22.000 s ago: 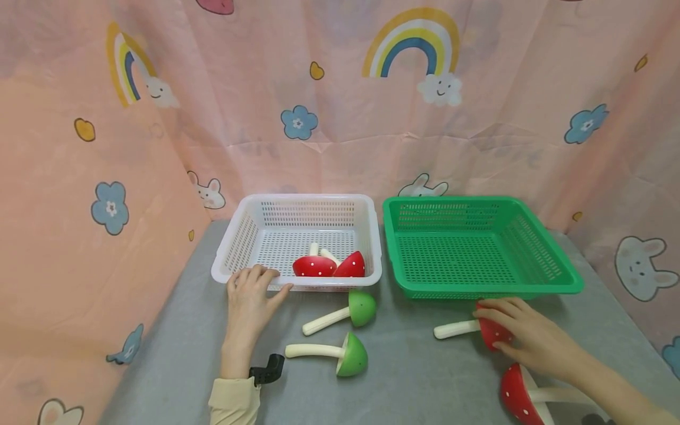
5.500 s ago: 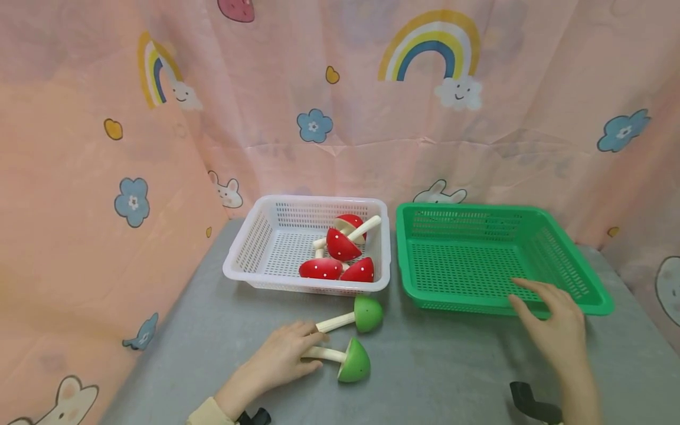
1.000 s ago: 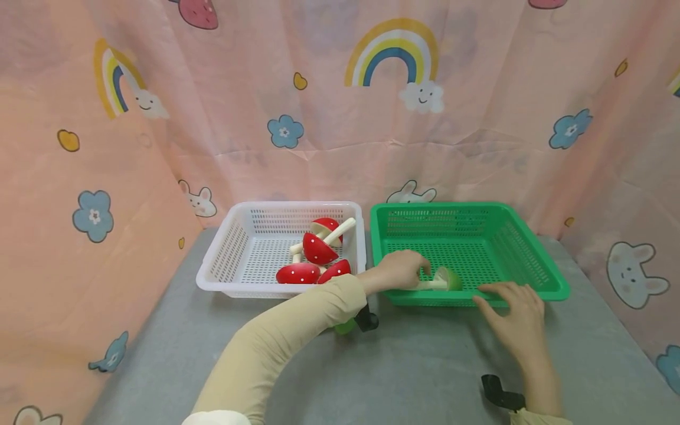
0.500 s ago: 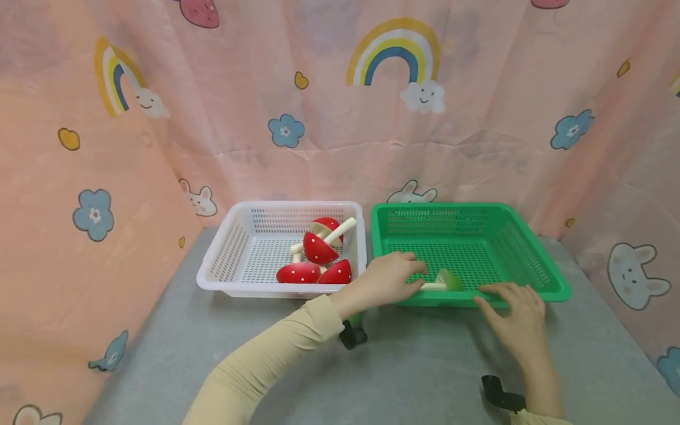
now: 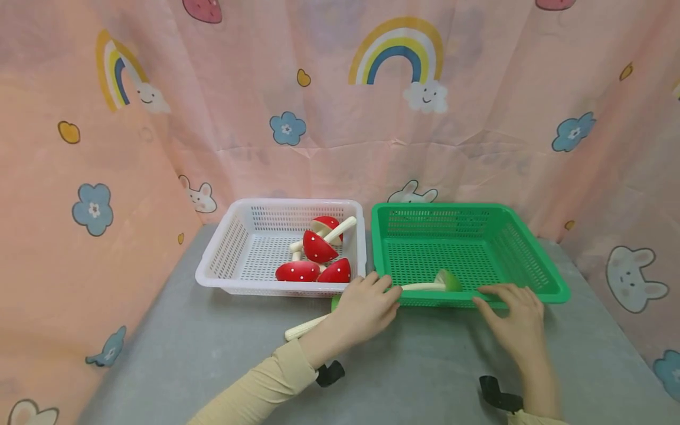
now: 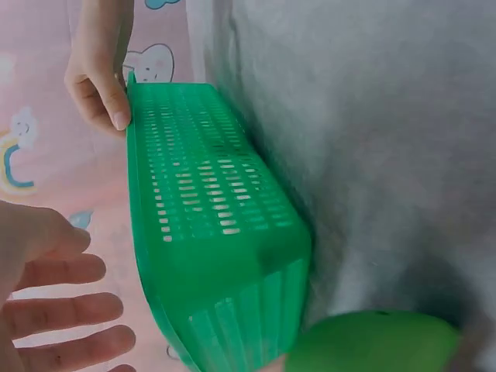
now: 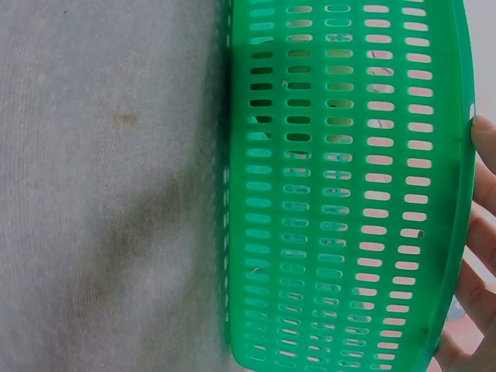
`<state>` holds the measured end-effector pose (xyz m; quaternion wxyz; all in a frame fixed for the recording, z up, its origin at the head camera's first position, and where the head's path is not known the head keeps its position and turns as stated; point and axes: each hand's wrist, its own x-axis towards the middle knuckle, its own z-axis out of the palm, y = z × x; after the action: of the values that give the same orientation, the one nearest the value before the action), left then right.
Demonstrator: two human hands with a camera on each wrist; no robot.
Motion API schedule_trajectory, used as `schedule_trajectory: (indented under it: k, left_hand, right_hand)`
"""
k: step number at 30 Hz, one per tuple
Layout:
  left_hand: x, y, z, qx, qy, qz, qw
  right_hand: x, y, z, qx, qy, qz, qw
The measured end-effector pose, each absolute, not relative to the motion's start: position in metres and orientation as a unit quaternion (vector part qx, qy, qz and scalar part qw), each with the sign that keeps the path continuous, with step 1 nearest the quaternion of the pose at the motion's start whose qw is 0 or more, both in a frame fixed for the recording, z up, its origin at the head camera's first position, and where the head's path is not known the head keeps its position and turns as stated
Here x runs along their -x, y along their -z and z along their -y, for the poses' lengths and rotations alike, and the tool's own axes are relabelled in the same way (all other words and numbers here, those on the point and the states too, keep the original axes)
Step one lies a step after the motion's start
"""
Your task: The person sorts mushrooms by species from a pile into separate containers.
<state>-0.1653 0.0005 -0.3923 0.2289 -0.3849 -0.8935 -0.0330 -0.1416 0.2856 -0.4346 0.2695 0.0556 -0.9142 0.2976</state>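
Observation:
A green-capped toy mushroom lies in the front of the green basket, its pale stem pointing left. Just left of that basket's front corner is my left hand, fingers loosely bent and holding nothing; the left wrist view shows its fingers spread apart. My right hand holds the basket's front rim, thumb on the near side and fingers over the edge; its fingertips show at the rim in the right wrist view. Another green mushroom lies on the table, mostly hidden behind my left hand.
A white basket stands left of the green one and contains several red mushrooms with white dots. Grey cloth covers the table. A patterned pink curtain hangs behind and at the sides.
My left hand carried a green mushroom from the table into the green basket, let it go, and has drawn back left and toward me. The right hand has stayed at the rim over the last second.

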Motion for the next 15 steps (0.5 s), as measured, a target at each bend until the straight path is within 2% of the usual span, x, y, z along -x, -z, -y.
schedule_trajectory:
  k: [15]
  left_hand:
    - [0.141, 0.418, 0.055, 0.308, 0.018, 0.916, 0.256]
  right_hand:
    - [0.141, 0.436, -0.283, -0.057, -0.305, 0.91, 0.275]
